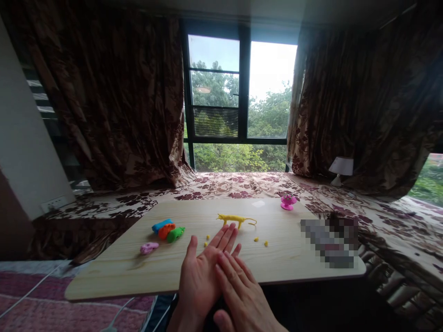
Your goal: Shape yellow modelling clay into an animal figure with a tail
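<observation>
My left hand (200, 276) is held palm up over the near edge of the table, its fingers stretched out and thumb apart. Across its palm lies my right hand (244, 290), palm down with the fingers extended flat. Whether anything sits between the two palms is hidden. Just beyond my left fingertips stands a yellow clay animal figure (231, 218) with legs and a long curled tail. Several small yellow clay bits, among them one to the left (208, 237) and one to the right (266, 243), lie on the tabletop on either side of my hands.
On the wooden table (117, 272), blue (161, 226), orange (166, 231) and green (176, 234) clay lumps touch at left, near a pale pink piece (148, 248). A bright pink clay shape (288, 202) stands far right. A blurred-out item (328, 244) lies at the right edge.
</observation>
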### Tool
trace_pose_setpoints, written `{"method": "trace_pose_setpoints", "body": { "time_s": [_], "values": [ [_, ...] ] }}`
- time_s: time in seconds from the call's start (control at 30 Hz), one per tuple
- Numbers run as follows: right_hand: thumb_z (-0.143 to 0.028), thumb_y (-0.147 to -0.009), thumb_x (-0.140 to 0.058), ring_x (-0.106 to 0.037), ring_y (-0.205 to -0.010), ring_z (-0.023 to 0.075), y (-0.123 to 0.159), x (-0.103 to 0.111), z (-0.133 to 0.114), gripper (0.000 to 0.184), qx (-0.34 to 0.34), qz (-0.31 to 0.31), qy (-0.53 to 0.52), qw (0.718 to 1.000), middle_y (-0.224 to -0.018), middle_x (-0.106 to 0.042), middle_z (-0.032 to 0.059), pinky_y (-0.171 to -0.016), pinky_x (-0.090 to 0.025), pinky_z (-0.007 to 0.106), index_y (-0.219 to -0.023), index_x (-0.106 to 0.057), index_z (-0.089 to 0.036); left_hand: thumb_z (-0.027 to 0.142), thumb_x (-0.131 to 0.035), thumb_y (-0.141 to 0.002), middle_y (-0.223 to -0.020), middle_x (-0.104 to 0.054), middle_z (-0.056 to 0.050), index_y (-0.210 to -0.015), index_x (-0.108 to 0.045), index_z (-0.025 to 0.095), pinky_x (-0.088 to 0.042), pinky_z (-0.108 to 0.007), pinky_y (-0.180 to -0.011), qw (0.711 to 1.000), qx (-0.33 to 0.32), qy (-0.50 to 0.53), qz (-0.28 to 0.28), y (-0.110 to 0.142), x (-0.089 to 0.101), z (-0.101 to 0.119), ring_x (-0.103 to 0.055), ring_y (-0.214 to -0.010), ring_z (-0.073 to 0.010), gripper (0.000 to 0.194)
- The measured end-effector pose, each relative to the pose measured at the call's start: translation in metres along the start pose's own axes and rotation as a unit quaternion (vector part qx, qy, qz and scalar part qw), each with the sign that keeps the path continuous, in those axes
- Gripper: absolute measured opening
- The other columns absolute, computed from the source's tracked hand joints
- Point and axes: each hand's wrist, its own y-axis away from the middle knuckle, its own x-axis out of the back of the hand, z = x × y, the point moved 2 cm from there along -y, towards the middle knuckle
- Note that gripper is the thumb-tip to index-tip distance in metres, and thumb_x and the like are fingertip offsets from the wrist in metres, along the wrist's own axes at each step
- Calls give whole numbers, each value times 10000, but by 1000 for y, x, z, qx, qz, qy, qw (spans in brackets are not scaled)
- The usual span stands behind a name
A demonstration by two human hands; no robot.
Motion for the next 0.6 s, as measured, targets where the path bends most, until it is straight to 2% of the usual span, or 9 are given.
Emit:
{"method": "trace_pose_setpoints", "body": {
  "time_s": [0.1, 0.2, 0.27, 0.4, 0.5, 0.6],
  "values": [
    [-414, -872, -425, -133, -1347, 298, -2, -1, -4, 692, 13, -7, -8, 1000, -1468, -162, 160, -1067, -275, 460, -1408, -185, -47, 548, -286, -861, -1409, -370, -139, -1379, -289, 139, -142, -496, -1098, 999, -24, -5, 21, -2, -1, -3, -257, -1328, -270, 660],
    [-364, -895, -393, -157, -1346, 284, -10, 4, 5, 599, -40, -12, -7, 999, -1466, -201, 131, -1086, -219, 487, -1399, -239, -79, 516, -295, -876, -1376, -419, -146, -1355, -348, 137, -150, -474, -1101, 999, 0, -12, 35, -1, 0, -14, -299, -1310, -274, 613],
    [-331, -908, -370, -164, -1346, 277, -11, 7, 12, 555, -65, -11, 0, 998, -1461, -227, 116, -1090, -197, 501, -1397, -252, -95, 531, -281, -874, -1375, -420, -150, -1349, -359, 130, -148, -458, -1104, 1000, 23, -10, 18, 0, 1, -15, -296, -1312, -272, 626],
    [-351, -902, -389, -142, -1349, 281, -3, 5, 4, 610, -19, -23, -7, 1000, -1468, -193, 127, -1085, -229, 471, -1409, -202, -70, 581, -244, -857, -1406, -376, -137, -1372, -307, 142, -125, -483, -1102, 1000, 10, -1, -9, -2, 3, -5, -259, -1329, -261, 679],
    [-359, -895, -404, -148, -1350, 267, -4, 5, -5, 619, 7, -26, -24, 999, -1468, -201, 112, -1088, -238, 442, -1410, -204, -79, 557, -268, -864, -1380, -408, -164, -1365, -314, 109, -155, -496, -1093, 1000, -14, -13, 22, -5, 5, -8, -307, -1308, -273, 673],
    [-315, -901, -399, -188, -1344, 248, -10, 7, 5, 538, -45, -13, -21, 999, -1447, -279, 77, -1098, -204, 462, -1390, -280, -124, 495, -306, -883, -1308, -494, -174, -1333, -380, 111, -259, -483, -1060, 998, 4, -29, 52, -6, 2, -18, -414, -1242, -285, 596]
  ]
}}
